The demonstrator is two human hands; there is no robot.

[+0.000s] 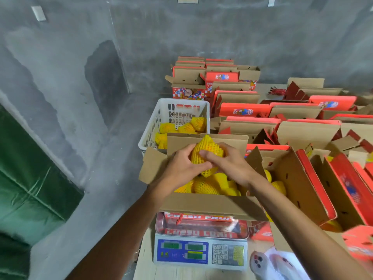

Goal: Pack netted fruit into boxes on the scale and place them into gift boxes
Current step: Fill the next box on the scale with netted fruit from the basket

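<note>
A rough grey concrete wall and floor fill the room's left and back, with a dark green sheet (pixel 30 178) at the left edge. A pale wooden tabletop (pixel 161 272) carries a white digital scale with a blue display panel and grey keypad (pixel 200 251); its steel pan mirrors the red strip reading "FRESH FRUIT" on the open brown cardboard box (pixel 210 205) standing on it. Over that box, the left hand (pixel 181 168) and the right hand (pixel 232 164) both grip one fruit wrapped in yellow foam netting (pixel 207 152), fingers curled round it from either side. More yellow netted fruit (pixel 205 185) lie inside the box below. Just behind stands a white slotted plastic basket (pixel 161 116) holding further netted pieces. To the right and behind, many red-printed cardboard gift boxes (pixel 331 180) stand open with flaps raised; their cartoon labels are too small to read.
</note>
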